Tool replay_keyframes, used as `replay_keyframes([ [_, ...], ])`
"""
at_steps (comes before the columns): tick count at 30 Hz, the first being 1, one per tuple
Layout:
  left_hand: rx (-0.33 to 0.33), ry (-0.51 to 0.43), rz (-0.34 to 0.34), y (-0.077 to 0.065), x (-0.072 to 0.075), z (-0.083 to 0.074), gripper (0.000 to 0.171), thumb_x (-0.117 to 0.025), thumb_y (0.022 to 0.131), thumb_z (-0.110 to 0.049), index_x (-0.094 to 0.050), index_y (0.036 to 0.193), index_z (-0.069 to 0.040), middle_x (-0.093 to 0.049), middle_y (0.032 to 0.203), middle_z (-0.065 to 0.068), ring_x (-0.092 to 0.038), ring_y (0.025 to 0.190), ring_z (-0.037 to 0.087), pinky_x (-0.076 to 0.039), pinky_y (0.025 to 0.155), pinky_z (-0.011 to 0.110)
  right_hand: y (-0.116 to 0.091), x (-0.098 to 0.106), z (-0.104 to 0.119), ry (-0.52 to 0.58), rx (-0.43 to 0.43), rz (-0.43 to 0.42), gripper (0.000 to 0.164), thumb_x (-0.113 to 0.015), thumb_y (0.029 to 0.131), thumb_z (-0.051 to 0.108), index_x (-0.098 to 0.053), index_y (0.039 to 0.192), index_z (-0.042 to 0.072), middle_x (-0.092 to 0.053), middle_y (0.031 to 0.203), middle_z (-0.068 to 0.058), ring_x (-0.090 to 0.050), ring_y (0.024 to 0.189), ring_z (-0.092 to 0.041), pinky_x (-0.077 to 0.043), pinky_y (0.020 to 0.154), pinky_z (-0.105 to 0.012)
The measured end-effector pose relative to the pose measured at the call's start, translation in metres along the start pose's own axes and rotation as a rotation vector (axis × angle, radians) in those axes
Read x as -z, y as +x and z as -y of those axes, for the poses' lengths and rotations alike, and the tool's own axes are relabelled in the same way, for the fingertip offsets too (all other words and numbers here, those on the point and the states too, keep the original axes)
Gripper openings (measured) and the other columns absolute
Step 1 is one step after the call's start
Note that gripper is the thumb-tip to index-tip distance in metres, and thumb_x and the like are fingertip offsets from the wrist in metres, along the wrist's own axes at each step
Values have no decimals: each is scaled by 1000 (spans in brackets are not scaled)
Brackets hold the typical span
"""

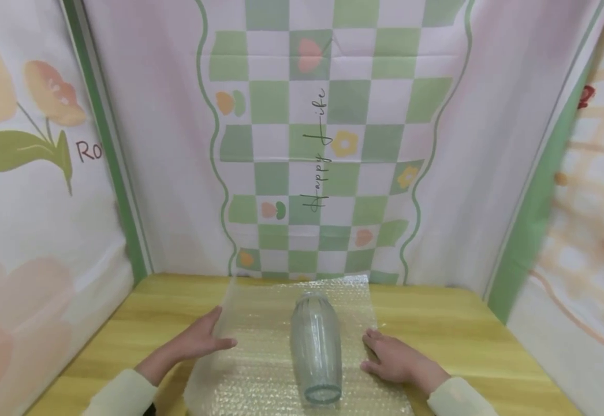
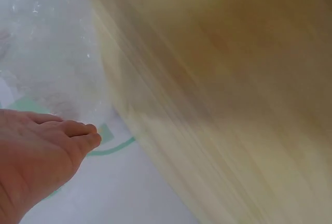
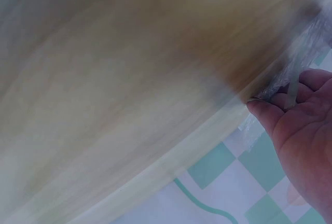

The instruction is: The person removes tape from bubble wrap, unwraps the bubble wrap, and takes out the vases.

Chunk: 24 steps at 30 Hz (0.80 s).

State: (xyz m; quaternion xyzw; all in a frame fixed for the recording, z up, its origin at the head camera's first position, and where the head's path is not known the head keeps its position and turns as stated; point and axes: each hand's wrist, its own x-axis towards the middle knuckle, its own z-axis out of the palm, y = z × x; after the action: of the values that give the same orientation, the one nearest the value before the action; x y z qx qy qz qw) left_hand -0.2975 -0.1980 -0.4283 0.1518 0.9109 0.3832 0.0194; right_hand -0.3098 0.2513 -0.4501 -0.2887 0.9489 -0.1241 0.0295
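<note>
A clear ribbed glass vase [image 1: 316, 346] lies on its side on a sheet of bubble wrap [image 1: 260, 358], its round base towards me and its mouth at the far end. My left hand [image 1: 195, 341] is at the sheet's left edge, thumb spread over it and fingers extended; the left wrist view shows the fingers [image 2: 78, 133] fairly straight beside the plastic. At the right edge my right hand [image 1: 398, 358] holds the bubble wrap, and the right wrist view shows its fingers [image 3: 306, 92] curled at the film. Neither hand touches the vase.
The yellow wood-grain table [image 1: 453, 323] extends on both sides of the sheet. Behind it hangs a green and white checked cloth [image 1: 333, 173]. Printed cloths also hang at the left [image 1: 32, 231] and right [image 1: 588, 248].
</note>
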Motion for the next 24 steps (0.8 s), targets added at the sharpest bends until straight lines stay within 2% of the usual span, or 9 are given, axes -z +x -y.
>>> replay_keyframes([
  [6, -10, 38, 1, -1, -2, 17, 105, -80, 79, -31, -14, 142, 22, -13, 148, 42, -15, 137, 54, -12, 112, 60, -2, -2, 1, -3, 9, -6, 70, -65, 91, 39, -48, 132, -16, -39, 140, -37, -38, 129, -50, -32, 106, -60],
  [13, -64, 108, 20, -5, -5, 40, 117, -87, 67, -27, -12, 139, 27, -12, 143, 48, -15, 134, 59, -13, 110, 63, 0, -1, 1, -14, 24, 18, 68, -63, 93, 39, -48, 132, -15, -40, 140, -36, -38, 130, -49, -32, 106, -59],
  [16, -60, 90, 35, -8, -4, 42, 120, -89, 64, -25, -10, 139, 27, -10, 143, 48, -13, 134, 59, -11, 110, 63, 0, -1, 1, -17, 23, 19, 68, -63, 93, 39, -48, 132, -15, -40, 140, -36, -38, 130, -48, -32, 106, -59],
  [19, -24, 67, 52, -10, -4, 43, 124, -89, 62, -26, -9, 142, 23, -8, 146, 45, -10, 136, 58, -9, 110, 63, 0, -1, 1, -20, 22, 14, 69, -63, 92, 39, -48, 132, -15, -41, 140, -36, -39, 130, -49, -33, 106, -59],
  [22, 0, 59, 55, -12, -6, 43, 127, -90, 60, -30, -9, 144, 21, -9, 147, 43, -11, 136, 57, -9, 110, 63, 0, 0, 2, -21, 16, 12, 69, -64, 92, 39, -49, 132, -15, -41, 139, -36, -39, 130, -49, -32, 106, -58],
  [24, -7, 61, 48, -12, -6, 44, 127, -90, 60, -29, -10, 143, 21, -11, 146, 44, -14, 135, 57, -11, 110, 63, 0, 0, 2, -20, 13, 10, 69, -64, 92, 39, -49, 132, -15, -41, 139, -36, -39, 130, -49, -32, 106, -58],
])
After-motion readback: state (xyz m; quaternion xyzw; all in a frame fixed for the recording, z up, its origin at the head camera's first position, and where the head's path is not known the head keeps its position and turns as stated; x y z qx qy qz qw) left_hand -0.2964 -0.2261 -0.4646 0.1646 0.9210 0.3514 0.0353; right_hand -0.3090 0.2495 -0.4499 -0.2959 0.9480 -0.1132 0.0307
